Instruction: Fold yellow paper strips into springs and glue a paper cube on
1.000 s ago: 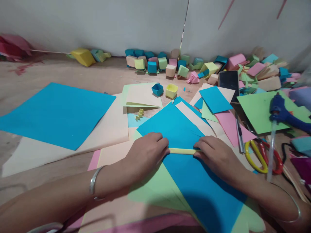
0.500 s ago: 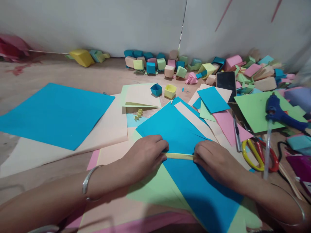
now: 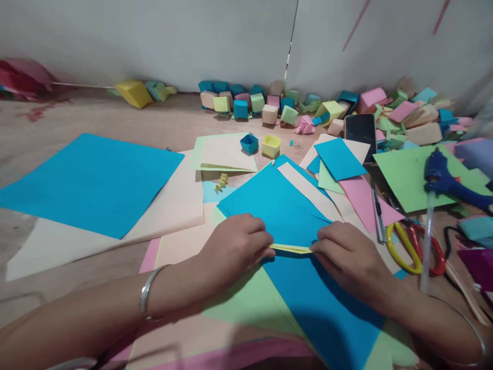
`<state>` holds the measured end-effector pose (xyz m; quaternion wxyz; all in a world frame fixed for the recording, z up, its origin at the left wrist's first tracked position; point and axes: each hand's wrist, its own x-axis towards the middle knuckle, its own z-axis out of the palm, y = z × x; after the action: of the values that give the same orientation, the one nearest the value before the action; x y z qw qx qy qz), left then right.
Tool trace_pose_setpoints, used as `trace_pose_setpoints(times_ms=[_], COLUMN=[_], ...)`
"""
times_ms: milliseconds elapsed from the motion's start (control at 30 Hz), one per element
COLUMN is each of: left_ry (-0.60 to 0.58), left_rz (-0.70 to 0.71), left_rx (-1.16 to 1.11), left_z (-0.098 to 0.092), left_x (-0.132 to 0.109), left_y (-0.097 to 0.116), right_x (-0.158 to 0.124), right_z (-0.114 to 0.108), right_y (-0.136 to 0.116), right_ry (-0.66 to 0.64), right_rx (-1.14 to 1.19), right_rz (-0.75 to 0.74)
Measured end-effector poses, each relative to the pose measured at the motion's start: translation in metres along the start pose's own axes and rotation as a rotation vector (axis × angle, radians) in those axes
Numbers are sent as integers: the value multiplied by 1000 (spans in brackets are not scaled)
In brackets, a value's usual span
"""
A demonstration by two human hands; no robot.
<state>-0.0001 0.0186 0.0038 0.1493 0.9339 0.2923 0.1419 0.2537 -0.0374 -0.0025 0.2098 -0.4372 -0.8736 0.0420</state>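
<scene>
A narrow folded yellow paper strip (image 3: 290,248) stretches between my two hands, low over a blue paper sheet (image 3: 277,216). Its left end is pinched by my left hand (image 3: 241,241), fingers closed. My right hand (image 3: 346,252) grips the other end between thumb and fingers. Layers of the strip show slightly parted along its length; both ends are hidden in my fingers. A long cream strip (image 3: 306,190) lies on the blue sheet beyond my hands. Past it stand a small yellow paper box (image 3: 271,146) and a blue paper box (image 3: 249,143).
Scissors (image 3: 402,249), a pen-like cutter (image 3: 377,213) and a blue glue gun (image 3: 439,174) lie on the right. A large blue sheet (image 3: 92,185) is at left. Folded paper cubes (image 3: 241,109) line the wall, near a dark phone (image 3: 360,136).
Both hands have shifted slightly right, and the strip has turned from showing its flat face to showing its thin, layered edge. My hands keep their hold on it.
</scene>
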Motion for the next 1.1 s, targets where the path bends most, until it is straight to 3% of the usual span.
trace_pose_setpoints(times_ms=[333, 633, 700, 800, 867, 967, 1100], left_ry=[220, 264, 197, 0, -91, -173, -287], left_rz=[108, 84, -8, -220, -291, -211, -85], left_rx=[103, -3, -182, -474, -492, -301, -89], left_z=[0, -5, -8, -15, -18, -20, -14], left_x=[-4, -6, -2, 5, 8, 11, 17], left_y=[0, -2, -4, -7, -8, -6, 11], right_x=[3, 5, 6, 10, 13, 13, 10], right_z=[-2, -7, -10, -14, -16, -15, -11], right_y=[1, 13, 15, 15, 13, 8, -2], right_ry=[85, -36, -74, -154, -214, -234, -169], right_rx=[37, 284, 392, 528, 596, 616, 563], right_rz=[52, 195, 313, 478, 518, 495, 387])
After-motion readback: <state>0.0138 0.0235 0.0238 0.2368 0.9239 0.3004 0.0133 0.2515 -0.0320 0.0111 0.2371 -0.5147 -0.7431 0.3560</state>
